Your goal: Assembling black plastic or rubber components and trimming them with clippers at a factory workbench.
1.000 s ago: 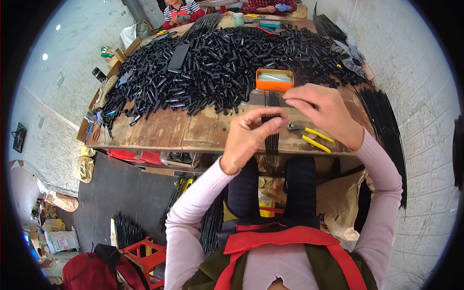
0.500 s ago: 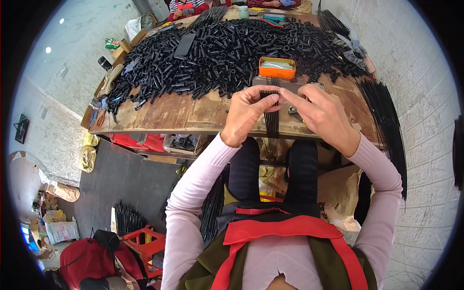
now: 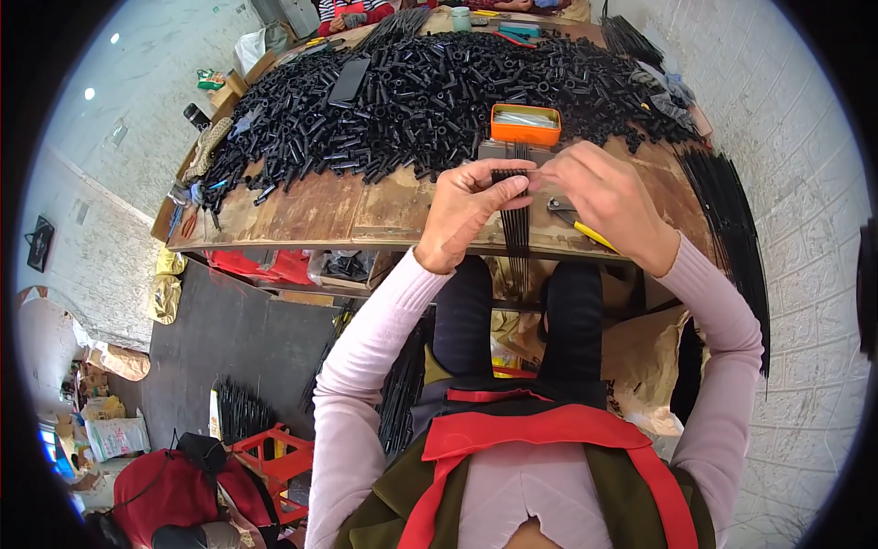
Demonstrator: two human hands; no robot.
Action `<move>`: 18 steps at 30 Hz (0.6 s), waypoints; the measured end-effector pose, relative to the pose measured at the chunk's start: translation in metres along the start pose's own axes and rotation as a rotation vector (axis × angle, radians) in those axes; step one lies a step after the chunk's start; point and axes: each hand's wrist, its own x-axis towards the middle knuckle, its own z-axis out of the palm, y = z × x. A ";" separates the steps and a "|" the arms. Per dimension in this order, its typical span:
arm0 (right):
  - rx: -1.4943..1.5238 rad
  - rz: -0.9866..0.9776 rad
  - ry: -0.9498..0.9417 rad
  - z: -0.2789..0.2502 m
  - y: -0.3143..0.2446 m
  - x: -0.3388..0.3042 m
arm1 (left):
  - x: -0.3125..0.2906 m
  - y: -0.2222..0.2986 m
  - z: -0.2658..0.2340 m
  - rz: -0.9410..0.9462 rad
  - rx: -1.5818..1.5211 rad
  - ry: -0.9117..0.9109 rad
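1. See left hand (image 3: pixel 471 209) near front edge of table (image 3: pixel 306 218), thumb and fingers clamped on bundle of thin black rods (image 3: pixel 518 240).
2. Trace bundle from just short of orange box (image 3: pixel 524 134) down past table edge. Lose part of it behind left thumb; lose lower end against dark space between knees.
3. Find right hand (image 3: pixel 599 194) just right of bundle, fingers curled, back of hand toward camera. Cannot tell whether fingertips close on anything; make out only a faint thin line between both hands, too small to name.
4. Note pliers (image 3: pixel 594 235) on table beside right hand: dark head and one yellow handle showing, rest covered by hand.
5. Glimpse pale, slender pieces inside orange box; cannot make out kind.
6. Catch grey plate (image 3: pixel 494 151) below box, partly covered by bundle and hands.
7. Log broad pile of short black tubes (image 3: pixel 430 114), many half buried; see dark flat slab (image 3: pixel 349 80) lying on top.
8. At far end, spot two co-workers (image 3: pixel 373 13), cut off by upper edge of view.
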 end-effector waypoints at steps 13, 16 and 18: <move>-0.108 -0.148 -0.040 -0.003 -0.011 0.000 | -0.002 -0.003 -0.002 -0.014 0.049 0.013; -0.306 -0.088 0.041 -0.011 -0.005 -0.016 | -0.001 -0.001 -0.004 -0.007 -0.006 -0.004; -0.180 0.020 -0.066 -0.019 0.002 -0.024 | -0.001 0.000 -0.003 -0.012 -0.016 -0.028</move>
